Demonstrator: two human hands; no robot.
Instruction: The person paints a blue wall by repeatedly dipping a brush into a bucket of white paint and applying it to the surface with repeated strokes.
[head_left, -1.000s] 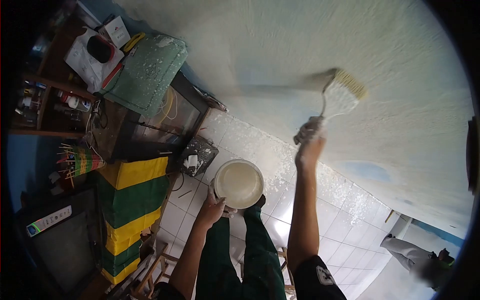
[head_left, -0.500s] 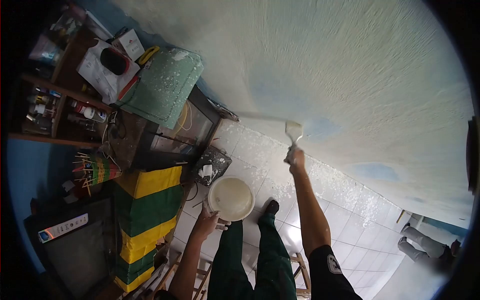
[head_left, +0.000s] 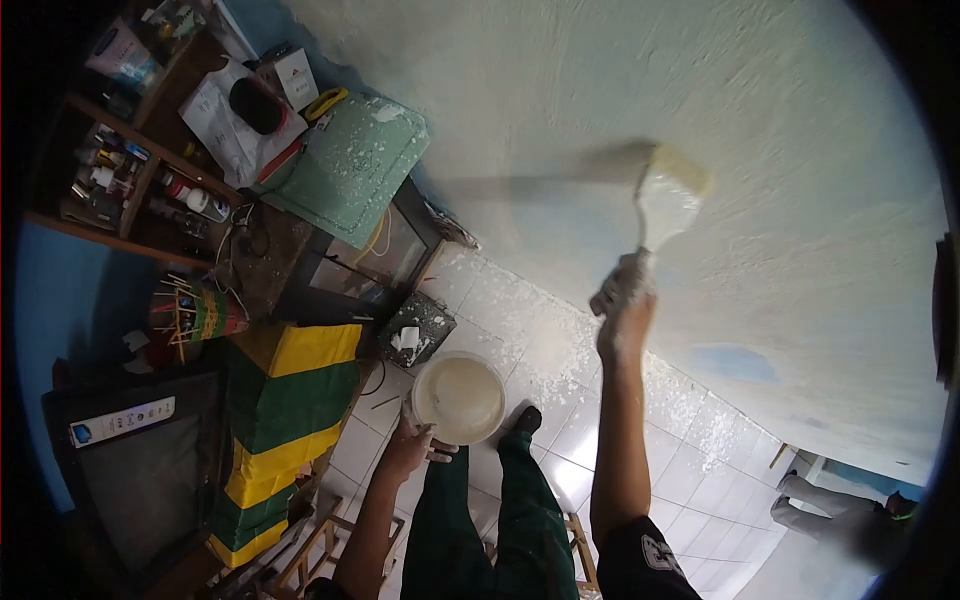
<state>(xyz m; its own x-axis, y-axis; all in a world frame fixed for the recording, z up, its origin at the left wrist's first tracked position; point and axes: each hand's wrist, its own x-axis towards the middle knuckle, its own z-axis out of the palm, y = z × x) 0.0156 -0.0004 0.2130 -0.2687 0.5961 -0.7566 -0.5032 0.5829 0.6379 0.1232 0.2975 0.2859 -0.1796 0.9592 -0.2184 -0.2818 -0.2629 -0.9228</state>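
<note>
My right hand (head_left: 628, 290) is wrapped round the handle of a wide paintbrush (head_left: 668, 205), raised in front of the wall. The brush's pale bristles point up and cast a shadow on the wall (head_left: 520, 100), which is coated whitish with bluish patches. Low on the left, my left hand (head_left: 418, 440) grips the rim and side of a round bucket (head_left: 459, 398) with whitish paint in it. Its fingers curl under the bucket's near side, and paint smears show on both hands.
White splatter covers the tiled floor (head_left: 560, 350) along the wall. At left stand a cabinet (head_left: 120, 240), a green speckled lid (head_left: 350, 160), a yellow-and-green striped cloth (head_left: 300, 400) and a dark screen (head_left: 150, 480). Another person (head_left: 850, 520) is at the lower right, near wooden legs (head_left: 580, 550) below me.
My right hand has lifted the paintbrush up and to the right, and the brush looks larger. The bucket stays in my left hand, nearly where it was.
</note>
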